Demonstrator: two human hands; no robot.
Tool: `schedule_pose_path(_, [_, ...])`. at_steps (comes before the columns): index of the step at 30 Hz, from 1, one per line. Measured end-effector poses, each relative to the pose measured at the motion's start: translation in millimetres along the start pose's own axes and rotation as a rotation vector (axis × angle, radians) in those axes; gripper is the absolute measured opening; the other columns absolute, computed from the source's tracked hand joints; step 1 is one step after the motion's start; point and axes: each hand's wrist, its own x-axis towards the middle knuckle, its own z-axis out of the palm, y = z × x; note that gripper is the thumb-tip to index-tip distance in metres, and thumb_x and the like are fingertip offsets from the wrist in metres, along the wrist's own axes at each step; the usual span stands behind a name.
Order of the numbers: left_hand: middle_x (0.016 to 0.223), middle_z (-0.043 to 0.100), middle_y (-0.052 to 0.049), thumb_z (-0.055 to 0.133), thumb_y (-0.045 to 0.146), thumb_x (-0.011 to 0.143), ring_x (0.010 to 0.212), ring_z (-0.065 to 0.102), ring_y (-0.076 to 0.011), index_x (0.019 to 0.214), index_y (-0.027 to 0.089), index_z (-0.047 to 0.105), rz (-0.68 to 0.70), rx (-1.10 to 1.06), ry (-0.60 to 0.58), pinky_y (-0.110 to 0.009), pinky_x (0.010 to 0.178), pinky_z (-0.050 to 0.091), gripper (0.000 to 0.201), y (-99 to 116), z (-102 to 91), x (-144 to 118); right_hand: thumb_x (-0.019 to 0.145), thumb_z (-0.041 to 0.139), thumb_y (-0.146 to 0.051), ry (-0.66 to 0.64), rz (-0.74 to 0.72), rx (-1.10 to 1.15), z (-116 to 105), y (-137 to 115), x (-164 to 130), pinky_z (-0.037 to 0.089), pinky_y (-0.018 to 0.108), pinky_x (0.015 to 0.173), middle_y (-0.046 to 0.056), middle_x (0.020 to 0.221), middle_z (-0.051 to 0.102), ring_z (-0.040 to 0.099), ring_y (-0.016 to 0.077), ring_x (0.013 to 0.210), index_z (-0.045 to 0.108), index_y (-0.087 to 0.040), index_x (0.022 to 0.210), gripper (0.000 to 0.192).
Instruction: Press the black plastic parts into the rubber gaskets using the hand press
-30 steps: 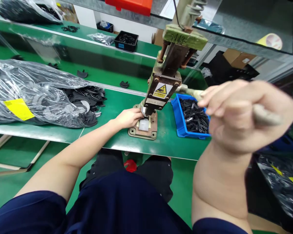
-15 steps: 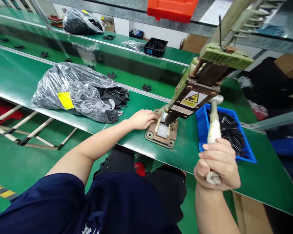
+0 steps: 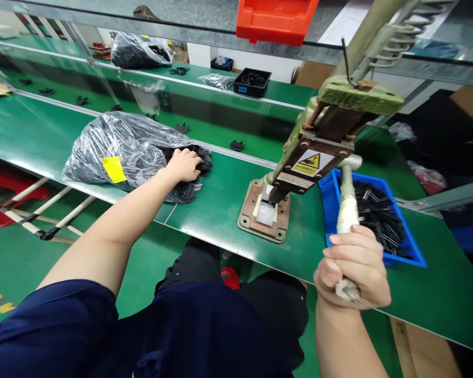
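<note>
My left hand (image 3: 184,165) rests over a heap of flat black plastic parts (image 3: 189,191), its fingers a little spread. The parts spill from the mouth of a clear plastic bag (image 3: 90,152) with a yellow label. My right hand (image 3: 352,268) is wrapped round the taped lever handle (image 3: 347,205) of a hand press. The green press (image 3: 311,152) bears a yellow warning sticker. Under its ram, a pale block (image 3: 265,214) sits on the brown base plate (image 3: 246,223); the ram hides part of this spot.
A blue bin (image 3: 412,252) of black parts stands right of the press. Behind the bench (image 3: 220,220), single black parts (image 3: 236,145) lie spaced along a green strip. An overhead shelf (image 3: 205,39) carries a red bin (image 3: 276,23). A black tray (image 3: 252,83) stands further back.
My left hand has moved left from the press base to the heap of black parts. My right hand has stayed on the lever handle. The view has shifted slightly.
</note>
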Motion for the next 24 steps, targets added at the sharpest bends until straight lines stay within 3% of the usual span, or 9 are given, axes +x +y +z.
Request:
schedule_pose_path(9, [0.135,0.067,-0.021,0.058,0.039,0.1,0.132,0.052,-0.0398,0.125,0.018,0.076,0.118,0.004,0.042,-0.054,0.111,0.032,0.038,23,3.6,-3,0.082,0.07,-0.034,0.034,-0.008,0.01,3,1,1,0.063,0.056,0.093,-0.004,0.062,0.068,0.074,0.02,0.07,0.056,-0.028,0.066,0.022])
schedule_pose_path(15, [0.136,0.068,-0.022,0.063,0.026,0.092,0.13,0.054,-0.0385,0.13,0.016,0.071,0.194,0.049,0.018,-0.05,0.107,0.035,0.04,38,6.2,-6,0.082,0.072,-0.04,0.084,0.025,0.011,6,1,0,0.063,0.055,0.091,-0.006,0.058,0.067,0.073,0.0202,0.066,0.056,-0.029,0.061,0.028])
schedule_pose_path(24, [0.114,0.072,-0.021,0.051,0.027,0.101,0.113,0.064,-0.0356,0.114,0.016,0.075,0.355,-0.062,0.12,-0.05,0.096,0.041,0.029,64,4.2,-18,0.084,0.07,-0.034,0.056,-0.012,0.04,6,-1,0,0.062,0.056,0.095,-0.004,0.065,0.067,0.073,0.0193,0.073,0.058,-0.027,0.067,0.022])
